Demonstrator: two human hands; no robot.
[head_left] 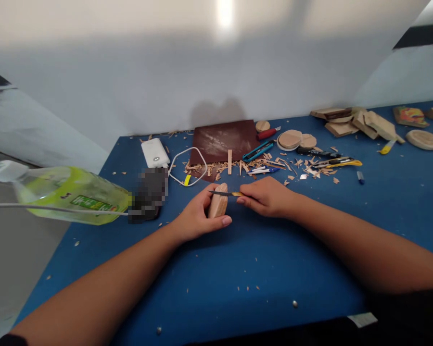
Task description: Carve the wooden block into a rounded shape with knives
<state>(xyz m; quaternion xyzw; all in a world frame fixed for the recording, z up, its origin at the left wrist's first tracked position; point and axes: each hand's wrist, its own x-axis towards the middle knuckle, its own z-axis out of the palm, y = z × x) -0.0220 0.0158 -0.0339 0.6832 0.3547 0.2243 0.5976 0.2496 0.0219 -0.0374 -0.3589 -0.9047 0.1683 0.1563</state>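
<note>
My left hand (198,214) is wrapped round a small piece of wood (218,204) with a rounded top, holding it on edge above the table. Between thumb and fingers, my right hand (263,198) grips a slim file (225,193) with a dark, pointed shaft and a yellow handle. Its shaft lies across the upper part of the wood, and the tip reaches the left fingers. Whether the shaft presses on the wood or passes just in front of it, I cannot tell.
On the blue table (220,269), wood shavings (216,169) surround a brown board (223,142). Cutters (258,150), pens (263,170) and wooden discs (290,139) lie right, near wood blocks (371,125). A bottle (72,194), phone (151,192), power bank (155,153) and cable (180,153) are left.
</note>
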